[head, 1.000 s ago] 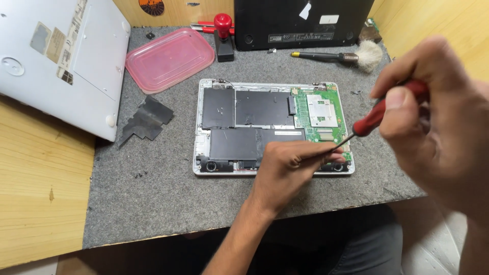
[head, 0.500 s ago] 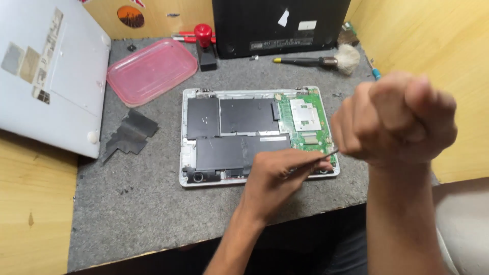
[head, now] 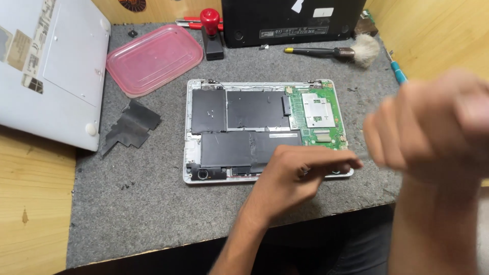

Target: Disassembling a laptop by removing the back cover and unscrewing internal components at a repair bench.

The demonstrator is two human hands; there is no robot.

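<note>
Both hands closed: left hand (head: 300,175) on opened laptop (head: 265,130), right hand (head: 433,127) blurred.

Left hand (head: 290,175) low at centre, palm down, forearm rising from bottom edge, fingers (head: 336,164) stretched rightward and pinched together. Right hand (head: 433,130) raised near lens, blurred, curled into loose fist, forearm vertical below it.

White rectangular stickers (head: 310,11) sit on the black laptop (head: 293,20); patchy labels (head: 30,56) mark the grey cover (head: 56,71).
</note>
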